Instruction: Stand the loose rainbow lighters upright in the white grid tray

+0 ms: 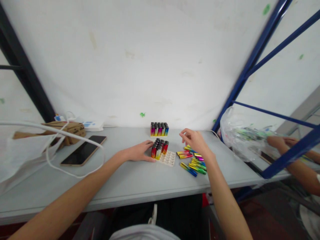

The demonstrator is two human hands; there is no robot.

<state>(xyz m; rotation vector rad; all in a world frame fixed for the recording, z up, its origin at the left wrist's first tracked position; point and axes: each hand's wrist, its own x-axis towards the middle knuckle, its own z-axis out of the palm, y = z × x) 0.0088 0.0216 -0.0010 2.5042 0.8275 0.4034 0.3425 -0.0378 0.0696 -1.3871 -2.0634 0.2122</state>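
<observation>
My left hand (140, 151) rests around the left end of a white tray (170, 158) with round holes, its thumb at the front edge and its fingers behind. Upright lighters (158, 150) with black tops and red and yellow bodies fill the tray's left part; its right part shows bare holes. My right hand (195, 141) hovers above the right side of the table, fingers loosely bent and apart, nothing visible in them. Beneath and beside it lie several shiny lighter-sized pieces (197, 165) in yellow, green, blue and red; whether they have tops I cannot make out.
Against the wall stands a block of upright lighters (159, 129). At left are a phone (83, 150), a brown cardboard box (72, 130), a white cable (75, 136) and a white plastic bag (25, 156). A blue metal frame (246, 80) rises at right, with a clear bag (235, 133) and another person's hands (277, 142) beyond.
</observation>
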